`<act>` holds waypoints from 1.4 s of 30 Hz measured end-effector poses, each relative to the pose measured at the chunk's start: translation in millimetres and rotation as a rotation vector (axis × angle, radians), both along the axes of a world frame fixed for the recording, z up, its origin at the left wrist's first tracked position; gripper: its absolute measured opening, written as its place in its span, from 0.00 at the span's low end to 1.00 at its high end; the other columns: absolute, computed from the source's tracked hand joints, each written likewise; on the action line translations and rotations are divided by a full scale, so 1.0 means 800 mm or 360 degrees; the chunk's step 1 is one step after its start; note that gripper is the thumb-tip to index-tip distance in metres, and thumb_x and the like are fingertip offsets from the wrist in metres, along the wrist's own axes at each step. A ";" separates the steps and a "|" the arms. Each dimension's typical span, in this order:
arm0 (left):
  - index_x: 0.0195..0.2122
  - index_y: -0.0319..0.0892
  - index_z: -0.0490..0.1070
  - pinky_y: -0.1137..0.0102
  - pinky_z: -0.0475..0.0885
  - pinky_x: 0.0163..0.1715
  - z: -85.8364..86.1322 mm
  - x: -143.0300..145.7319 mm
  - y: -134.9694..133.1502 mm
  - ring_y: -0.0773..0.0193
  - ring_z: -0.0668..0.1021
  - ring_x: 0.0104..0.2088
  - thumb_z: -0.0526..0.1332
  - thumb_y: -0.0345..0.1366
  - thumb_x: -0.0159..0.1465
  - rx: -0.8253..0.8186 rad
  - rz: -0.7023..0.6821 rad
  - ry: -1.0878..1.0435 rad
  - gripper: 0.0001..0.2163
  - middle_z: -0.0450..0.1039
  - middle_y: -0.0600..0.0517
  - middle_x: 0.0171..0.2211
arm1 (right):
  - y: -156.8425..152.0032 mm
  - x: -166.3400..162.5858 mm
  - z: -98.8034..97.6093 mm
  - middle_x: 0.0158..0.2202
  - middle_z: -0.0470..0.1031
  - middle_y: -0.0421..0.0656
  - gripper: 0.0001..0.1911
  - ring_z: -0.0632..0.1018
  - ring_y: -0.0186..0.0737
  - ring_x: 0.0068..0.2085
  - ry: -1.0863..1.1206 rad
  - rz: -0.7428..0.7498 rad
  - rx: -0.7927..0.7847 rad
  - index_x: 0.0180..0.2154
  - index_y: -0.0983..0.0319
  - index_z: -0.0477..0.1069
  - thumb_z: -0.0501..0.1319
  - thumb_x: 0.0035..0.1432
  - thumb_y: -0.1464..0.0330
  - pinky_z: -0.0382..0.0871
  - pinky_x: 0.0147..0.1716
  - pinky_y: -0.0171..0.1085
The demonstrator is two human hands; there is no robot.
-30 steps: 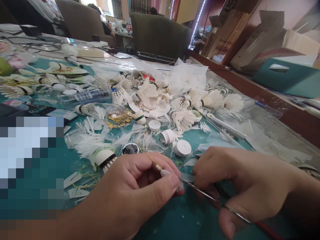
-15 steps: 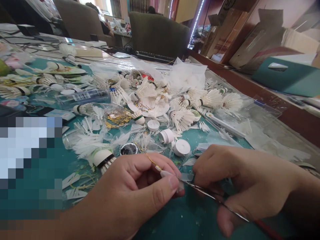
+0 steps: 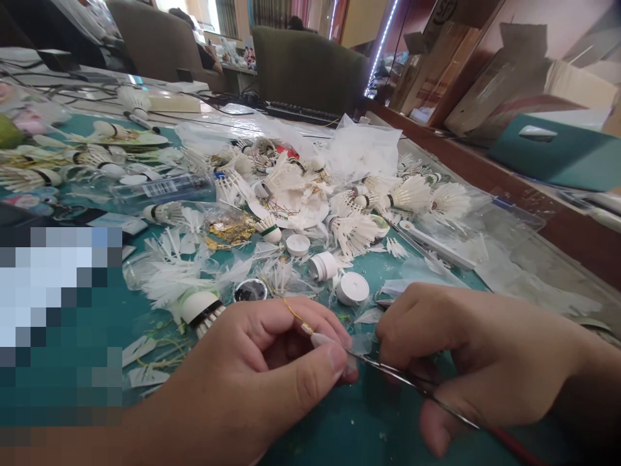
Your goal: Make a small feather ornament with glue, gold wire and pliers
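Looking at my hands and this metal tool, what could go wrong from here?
The metal tool in your right hand points toward the fingertips of your left hand, so a slip might nick a finger. The small white piece pinched there could drop and be hard to spot among the white feathers lying about.

- Clear plastic container [image 3: 196, 186], lying at left: a white barcode label [image 3: 161, 188] — bars distinct, any digits too small to read.
- Cardboard box [image 3: 475, 11], top right: a dark circled mark [image 3: 445, 9] — letter-like, too blurred to read for certain.
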State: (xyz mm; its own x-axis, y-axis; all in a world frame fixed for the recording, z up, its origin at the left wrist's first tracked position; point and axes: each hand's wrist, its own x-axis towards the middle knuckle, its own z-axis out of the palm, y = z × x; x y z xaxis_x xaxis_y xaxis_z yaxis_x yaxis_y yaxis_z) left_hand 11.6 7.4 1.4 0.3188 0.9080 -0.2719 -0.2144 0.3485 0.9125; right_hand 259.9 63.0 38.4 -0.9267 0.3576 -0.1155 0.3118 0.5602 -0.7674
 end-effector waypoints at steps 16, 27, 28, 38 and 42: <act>0.28 0.49 0.86 0.78 0.79 0.36 -0.013 -0.012 0.006 0.65 0.85 0.35 0.73 0.31 0.66 0.0341 -0.0187 0.0170 0.09 0.86 0.56 0.33 | -0.001 -0.001 -0.002 0.28 0.73 0.34 0.13 0.72 0.29 0.28 -0.0035 -0.0031 -0.0013 0.34 0.66 0.78 0.79 0.63 0.66 0.64 0.29 0.29; 0.27 0.49 0.86 0.77 0.80 0.36 -0.011 -0.010 0.011 0.64 0.85 0.34 0.73 0.31 0.65 0.0411 -0.0144 0.0244 0.09 0.86 0.55 0.33 | 0.001 -0.002 -0.011 0.26 0.69 0.37 0.22 0.68 0.31 0.27 0.0051 -0.0046 -0.0091 0.31 0.63 0.76 0.70 0.73 0.55 0.60 0.27 0.31; 0.28 0.49 0.86 0.77 0.80 0.36 -0.011 -0.010 0.010 0.64 0.85 0.34 0.73 0.31 0.65 0.0410 -0.0139 0.0235 0.09 0.86 0.55 0.33 | 0.001 -0.002 -0.016 0.25 0.68 0.37 0.26 0.67 0.32 0.26 0.0143 -0.0064 -0.0168 0.30 0.63 0.75 0.69 0.72 0.49 0.59 0.26 0.32; 0.28 0.49 0.86 0.76 0.80 0.36 -0.012 -0.013 0.005 0.63 0.84 0.35 0.74 0.33 0.65 0.0401 -0.0150 0.0262 0.07 0.85 0.55 0.33 | -0.002 0.000 -0.001 0.28 0.72 0.34 0.14 0.71 0.29 0.29 -0.0046 0.0000 0.0023 0.33 0.65 0.76 0.78 0.64 0.66 0.64 0.30 0.28; 0.30 0.49 0.86 0.75 0.78 0.34 -0.016 -0.014 0.004 0.62 0.83 0.35 0.74 0.37 0.67 0.0340 -0.0177 0.0271 0.07 0.84 0.54 0.34 | -0.001 0.000 -0.004 0.27 0.74 0.36 0.15 0.73 0.29 0.28 0.0021 0.0001 0.0024 0.33 0.65 0.77 0.77 0.65 0.65 0.65 0.29 0.28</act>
State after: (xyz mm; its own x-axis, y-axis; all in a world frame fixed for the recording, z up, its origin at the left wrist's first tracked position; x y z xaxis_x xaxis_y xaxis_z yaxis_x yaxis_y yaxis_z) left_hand 0.4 10.9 -11.5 0.3858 0.9124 -0.1368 -0.0228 0.1576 0.9872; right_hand 260.0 62.0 35.6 -0.9284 0.3584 -0.0980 0.3013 0.5718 -0.7631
